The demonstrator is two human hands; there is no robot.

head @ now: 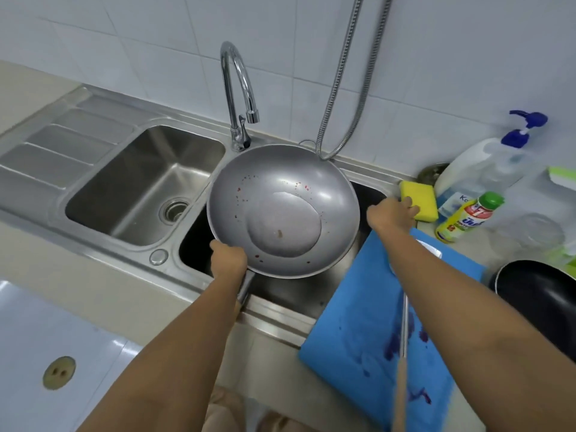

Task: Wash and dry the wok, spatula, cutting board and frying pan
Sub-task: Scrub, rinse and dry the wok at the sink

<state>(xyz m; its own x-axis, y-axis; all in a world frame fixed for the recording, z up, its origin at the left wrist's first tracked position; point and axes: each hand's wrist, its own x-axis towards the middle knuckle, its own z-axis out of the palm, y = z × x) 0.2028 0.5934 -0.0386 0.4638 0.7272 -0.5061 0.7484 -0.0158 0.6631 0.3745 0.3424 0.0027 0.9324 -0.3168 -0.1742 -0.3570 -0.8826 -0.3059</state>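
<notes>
A steel wok (pixel 282 210) with red specks and a brown smear hangs tilted over the right sink basin (pixel 367 188). My left hand (pixel 228 258) grips its handle at the near rim. My right hand (pixel 393 212) reaches to the yellow sponge (pixel 419 199) on the sink's right edge, fingers touching it. A blue cutting board (pixel 367 332) with purple stains lies on the counter, jutting over the sink. The spatula (pixel 404 338), metal shaft and wooden handle, rests on the board, its blade partly hidden under my right forearm. The black frying pan (pixel 536 294) sits at far right.
The left basin (pixel 146 185) with its drain is beside a ribbed draining area (pixel 65 141). A curved tap (pixel 240 88) stands behind the wok; a metal hose (pixel 346 88) hangs on the tiled wall. Dish soap bottles (pixel 467 216) and a pump bottle (pixel 486 163) crowd the right counter.
</notes>
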